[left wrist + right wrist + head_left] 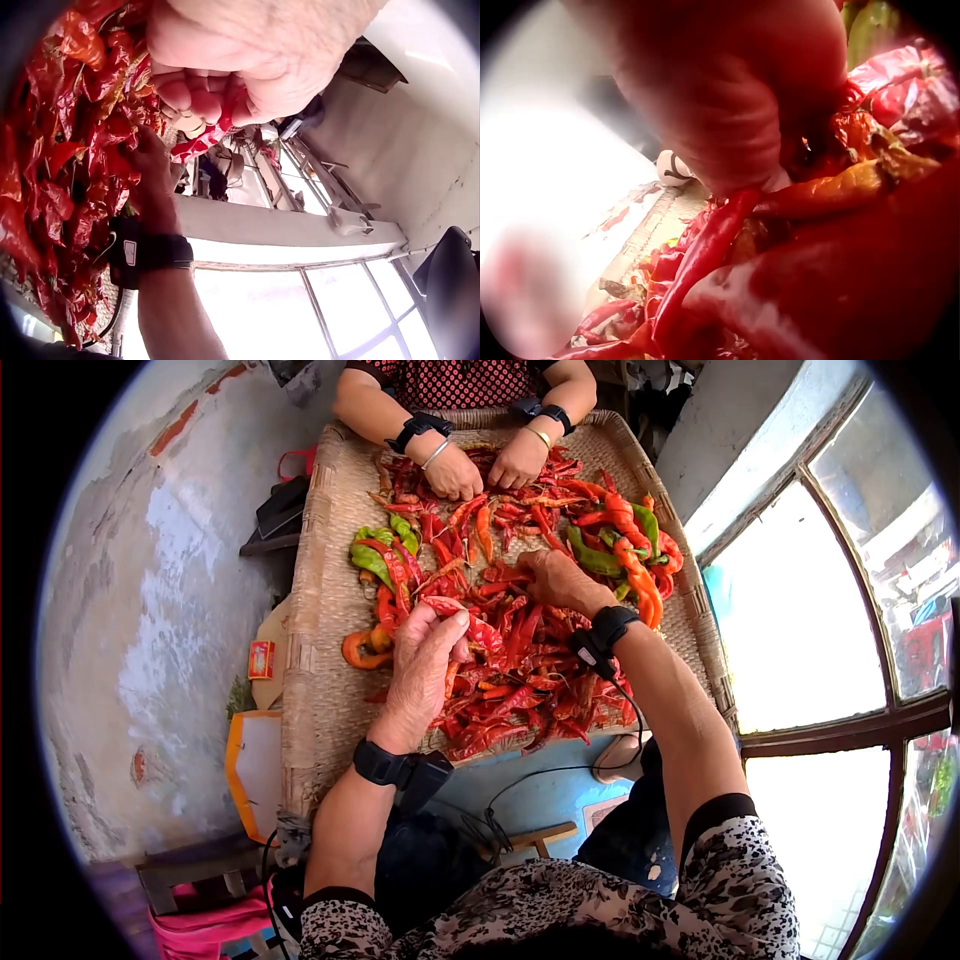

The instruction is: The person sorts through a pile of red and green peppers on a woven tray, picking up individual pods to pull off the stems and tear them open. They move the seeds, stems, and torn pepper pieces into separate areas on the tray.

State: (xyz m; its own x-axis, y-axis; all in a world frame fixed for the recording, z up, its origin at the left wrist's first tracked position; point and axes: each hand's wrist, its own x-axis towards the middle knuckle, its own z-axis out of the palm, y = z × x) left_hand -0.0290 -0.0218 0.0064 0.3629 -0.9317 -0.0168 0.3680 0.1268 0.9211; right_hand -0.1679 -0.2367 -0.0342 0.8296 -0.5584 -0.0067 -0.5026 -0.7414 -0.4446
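My left hand (425, 665) is raised over the near left of the pile and pinches a wrinkled red chili pepper (470, 622) between thumb and fingers. In the left wrist view the same chili pepper (206, 142) sticks out below the curled fingertips. My right hand (565, 582) reaches palm down into the middle of the pile, its fingers bent at a red chili pepper (503, 572). Close up in the right wrist view, the thumb (735, 142) presses down among shiny red peppers, while the other fingertips are hidden. Dried red chili peppers (520, 685) lie heaped beneath both hands.
A large woven tray (330, 630) carries the peppers. Green peppers (375, 557) lie at its left, with twisted orange-red ones (640, 565) at its right. Across the tray, another person's two hands (455, 472) work in the far peppers. A window (800, 600) stands at the right.
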